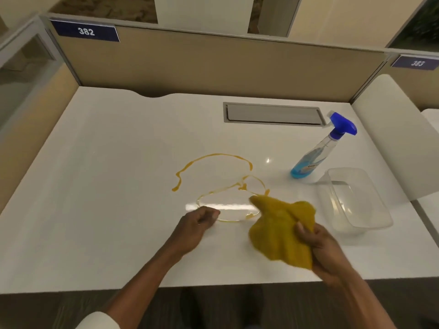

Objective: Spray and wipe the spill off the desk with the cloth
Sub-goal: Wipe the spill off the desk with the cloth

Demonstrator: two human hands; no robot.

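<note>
- Quick count from where I stand: one cloth (pixel 282 231), one spray bottle (pixel 318 150), one clear plastic container (pixel 354 198), one spill (pixel 221 184), and two bare hands over one white desk (pixel 107 174).
- Two number plates on the partitions too: 382 (pixel 86 31) at the left, 383 (pixel 417 63) at the right.
- One grey hatch (pixel 273 113) is set into the desk near the back wall.
- The spill is an orange-yellow line, thin and looping, drawn in rings across the middle of the desk, with a darker blob at its left end and another where the loops cross.
- The nearest ring lies right in front of the left hand, with a bright strip of light reflected across it.
- The cloth is mustard yellow, crumpled and bunched, its far tip just reaching the right edge of the spill.
- Right hand (pixel 320 248): fingers clamped on the near right side of the cloth, thumb pressed on top, the fabric spreading out to the left of the grip.
- Left hand (pixel 197 224): curled into a loose fist, fingers drawn together, holding nothing, knuckles at the near edge of the spill; whether it rests on the desk I cannot tell.
- The bottle stands to the right behind the spill, blue trigger head on top, blue liquid low in the clear body, nobody touching it.
- The container sits just beside the bottle, nearer the right edge, apart from the cloth.
</note>
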